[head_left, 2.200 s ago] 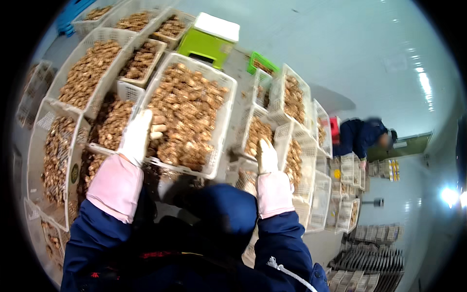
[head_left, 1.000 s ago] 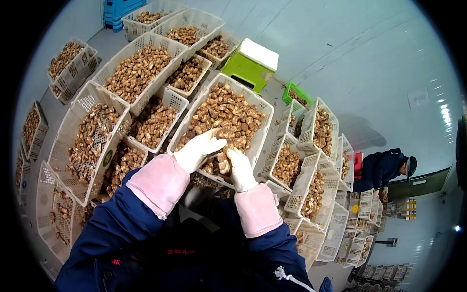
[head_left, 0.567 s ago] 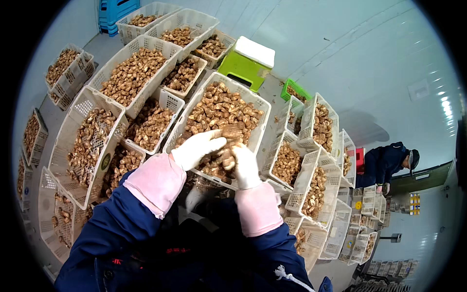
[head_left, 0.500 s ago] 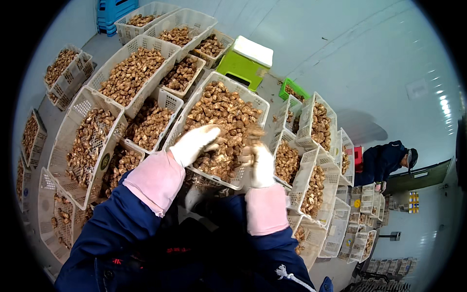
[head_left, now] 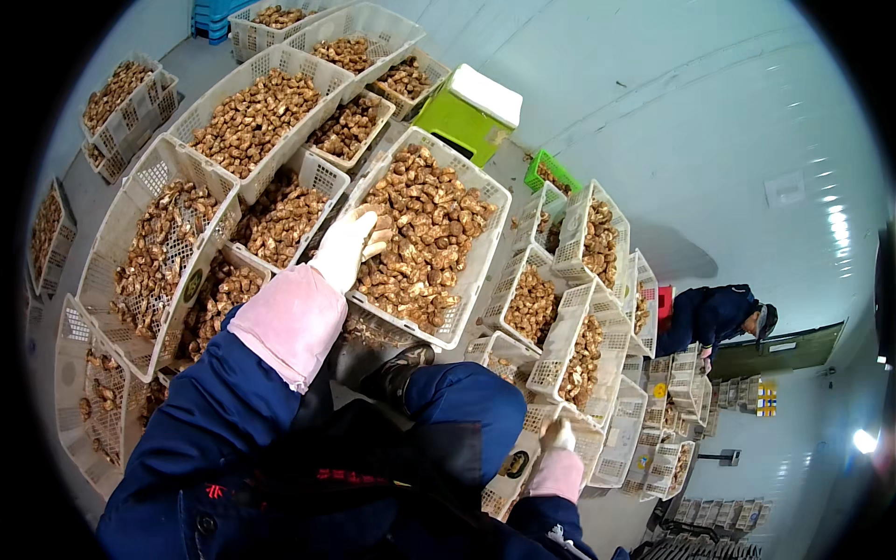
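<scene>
Brown mushrooms [head_left: 425, 233] fill the white plastic crate [head_left: 481, 294] in front of me. My left hand [head_left: 347, 245], in a white glove with a pink cuff, is at this crate's left rim. Its fingers are curled, and a mushroom [head_left: 377, 213] appears to be at their tips. My right hand [head_left: 558, 436], gloved the same way, is low on the right at the edge of a white crate [head_left: 586, 439]. Its fingers look closed and point away from me; what they hold, if anything, is hidden.
Stacked mushroom crates [head_left: 191, 327] stand close on my left, with more crates [head_left: 546, 350] on my right. A green stool [head_left: 457, 117] with a white top stands beyond the middle crate. A co-worker [head_left: 714, 317] bends over crates at far right. My knee [head_left: 467, 406] is below the middle crate.
My right hand has left the middle crate and moved down and right to the lower right crate. My left hand has shifted slightly left to the rim. My knee has come into view.
</scene>
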`<control>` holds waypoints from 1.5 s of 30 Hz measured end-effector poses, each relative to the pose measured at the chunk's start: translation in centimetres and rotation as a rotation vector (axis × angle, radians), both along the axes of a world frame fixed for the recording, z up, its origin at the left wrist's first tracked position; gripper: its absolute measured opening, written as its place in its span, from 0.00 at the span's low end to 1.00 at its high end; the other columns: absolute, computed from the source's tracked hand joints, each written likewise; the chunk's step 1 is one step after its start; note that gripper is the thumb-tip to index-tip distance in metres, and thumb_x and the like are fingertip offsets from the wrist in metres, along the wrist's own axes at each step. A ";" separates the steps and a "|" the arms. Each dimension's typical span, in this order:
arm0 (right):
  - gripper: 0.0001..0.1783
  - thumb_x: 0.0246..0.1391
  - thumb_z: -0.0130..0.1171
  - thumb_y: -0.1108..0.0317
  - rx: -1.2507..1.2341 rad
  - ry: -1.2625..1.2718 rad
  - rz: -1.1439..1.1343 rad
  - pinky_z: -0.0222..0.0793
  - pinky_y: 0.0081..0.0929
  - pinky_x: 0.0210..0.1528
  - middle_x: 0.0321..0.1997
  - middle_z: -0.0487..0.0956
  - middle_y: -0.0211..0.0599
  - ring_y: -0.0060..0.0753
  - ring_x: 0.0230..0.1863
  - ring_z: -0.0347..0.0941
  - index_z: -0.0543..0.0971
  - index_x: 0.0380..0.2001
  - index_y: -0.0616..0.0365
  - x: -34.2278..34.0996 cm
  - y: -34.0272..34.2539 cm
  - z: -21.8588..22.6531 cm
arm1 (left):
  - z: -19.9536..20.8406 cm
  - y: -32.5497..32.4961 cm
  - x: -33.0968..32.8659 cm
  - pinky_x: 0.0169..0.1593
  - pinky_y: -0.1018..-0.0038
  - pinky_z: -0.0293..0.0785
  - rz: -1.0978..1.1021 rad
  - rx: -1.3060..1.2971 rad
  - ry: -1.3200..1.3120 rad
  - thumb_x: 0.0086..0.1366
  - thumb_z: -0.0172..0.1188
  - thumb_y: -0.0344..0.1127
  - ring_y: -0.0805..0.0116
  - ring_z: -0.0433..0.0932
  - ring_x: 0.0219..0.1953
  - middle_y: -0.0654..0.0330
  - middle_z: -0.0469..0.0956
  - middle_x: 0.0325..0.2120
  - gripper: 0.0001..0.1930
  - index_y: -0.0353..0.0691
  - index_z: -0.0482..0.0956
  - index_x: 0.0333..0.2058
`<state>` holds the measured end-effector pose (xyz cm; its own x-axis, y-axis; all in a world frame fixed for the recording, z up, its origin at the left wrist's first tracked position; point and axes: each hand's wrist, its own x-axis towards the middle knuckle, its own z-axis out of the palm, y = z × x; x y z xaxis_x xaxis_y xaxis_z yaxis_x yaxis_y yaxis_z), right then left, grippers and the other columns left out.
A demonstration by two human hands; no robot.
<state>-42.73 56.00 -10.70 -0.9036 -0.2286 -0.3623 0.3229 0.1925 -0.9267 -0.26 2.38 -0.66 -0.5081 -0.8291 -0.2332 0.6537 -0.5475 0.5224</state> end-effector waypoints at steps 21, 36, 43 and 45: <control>0.28 0.60 0.55 0.51 0.619 0.493 1.394 0.73 0.33 0.53 0.54 0.79 0.44 0.41 0.51 0.78 0.72 0.59 0.54 16.8 -47.9 5.4 | 1.2 -0.9 -0.3 0.64 0.65 0.63 -0.169 -1.211 -1.018 0.63 0.53 0.30 0.53 0.70 0.60 0.49 0.72 0.57 0.22 0.39 0.73 0.57; 0.25 0.61 0.55 0.54 0.412 0.642 1.154 0.69 0.34 0.57 0.52 0.80 0.48 0.45 0.53 0.76 0.75 0.54 0.59 20.2 -44.0 3.8 | 3.7 -0.1 2.0 0.39 0.76 0.76 -0.380 -0.376 -0.317 0.69 0.56 0.46 0.73 0.77 0.32 0.58 0.76 0.34 0.20 0.34 0.71 0.49; 0.33 0.56 0.57 0.47 0.901 0.912 1.233 0.67 0.42 0.59 0.57 0.74 0.50 0.51 0.59 0.71 0.70 0.60 0.52 23.3 -46.4 -0.5 | 5.4 0.0 1.5 0.45 0.78 0.73 -0.331 -0.273 -0.160 0.67 0.60 0.45 0.72 0.76 0.44 0.60 0.74 0.44 0.27 0.39 0.63 0.59; 0.32 0.57 0.55 0.47 0.800 0.760 1.134 0.66 0.42 0.61 0.58 0.74 0.52 0.53 0.59 0.70 0.71 0.59 0.55 22.7 -46.7 0.3 | 4.7 -0.9 1.2 0.43 0.77 0.75 -0.301 -0.278 -0.256 0.66 0.61 0.42 0.71 0.77 0.42 0.60 0.75 0.40 0.22 0.37 0.68 0.54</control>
<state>-20.04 9.33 -10.42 -0.4220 -0.8634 -0.2764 -0.7959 0.4988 -0.3431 0.99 1.43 4.00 -0.6903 -0.7026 -0.1724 0.3190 -0.5095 0.7991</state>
